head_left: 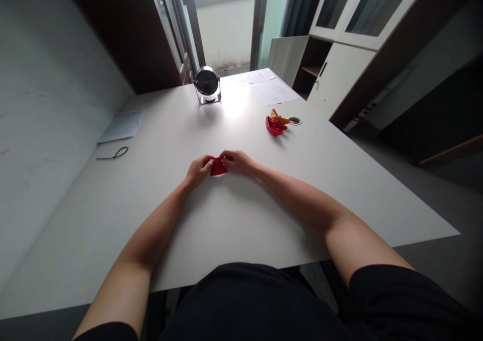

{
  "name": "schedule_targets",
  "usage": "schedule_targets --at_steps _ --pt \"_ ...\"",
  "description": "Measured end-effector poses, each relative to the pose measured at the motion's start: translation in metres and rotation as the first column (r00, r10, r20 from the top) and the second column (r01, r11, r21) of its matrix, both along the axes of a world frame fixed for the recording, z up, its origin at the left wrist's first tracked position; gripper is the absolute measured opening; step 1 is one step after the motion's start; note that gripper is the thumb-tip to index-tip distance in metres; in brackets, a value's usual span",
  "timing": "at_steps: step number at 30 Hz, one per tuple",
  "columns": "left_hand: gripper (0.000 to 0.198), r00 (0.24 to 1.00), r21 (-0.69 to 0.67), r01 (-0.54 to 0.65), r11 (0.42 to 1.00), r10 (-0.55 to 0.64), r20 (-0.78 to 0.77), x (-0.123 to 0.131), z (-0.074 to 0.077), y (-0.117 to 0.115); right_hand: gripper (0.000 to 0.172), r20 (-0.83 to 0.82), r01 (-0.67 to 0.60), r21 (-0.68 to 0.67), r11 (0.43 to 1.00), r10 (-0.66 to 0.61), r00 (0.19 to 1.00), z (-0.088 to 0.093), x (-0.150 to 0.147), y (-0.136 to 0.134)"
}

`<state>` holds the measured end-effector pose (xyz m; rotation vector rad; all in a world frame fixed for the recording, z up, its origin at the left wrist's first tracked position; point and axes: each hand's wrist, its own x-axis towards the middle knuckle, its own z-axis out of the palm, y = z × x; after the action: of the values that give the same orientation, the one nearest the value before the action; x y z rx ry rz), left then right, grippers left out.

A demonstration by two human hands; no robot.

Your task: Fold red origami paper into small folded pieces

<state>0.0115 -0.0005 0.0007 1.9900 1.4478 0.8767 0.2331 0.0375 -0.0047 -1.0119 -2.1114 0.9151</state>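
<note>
A small folded piece of red paper [218, 167] is held between my two hands over the middle of the white table [241, 220]. My left hand [199, 170] pinches its left edge, fingers closed on it. At its upper right edge, my right hand [236, 161] grips the paper with thumb and fingers together. Farther off to the right lie folded red paper pieces [275, 126] and an orange one [279, 116], touching each other.
A round black device on a silver stand [207, 83] stands at the back. Printed sheets [273, 90] lie at the back right, beyond a round table hole [295, 121]. On the left are a black cable tie [115, 154] and a packet of papers [121, 125].
</note>
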Motion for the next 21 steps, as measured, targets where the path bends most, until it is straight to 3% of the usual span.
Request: schedule_targets --at_steps 21 --pt "0.033 0.999 0.011 -0.004 1.0 0.005 -0.034 0.0017 0.0051 -0.0019 0.027 -0.051 -0.014 -0.018 1.0 0.013 0.999 -0.0001 -0.0014 -0.001"
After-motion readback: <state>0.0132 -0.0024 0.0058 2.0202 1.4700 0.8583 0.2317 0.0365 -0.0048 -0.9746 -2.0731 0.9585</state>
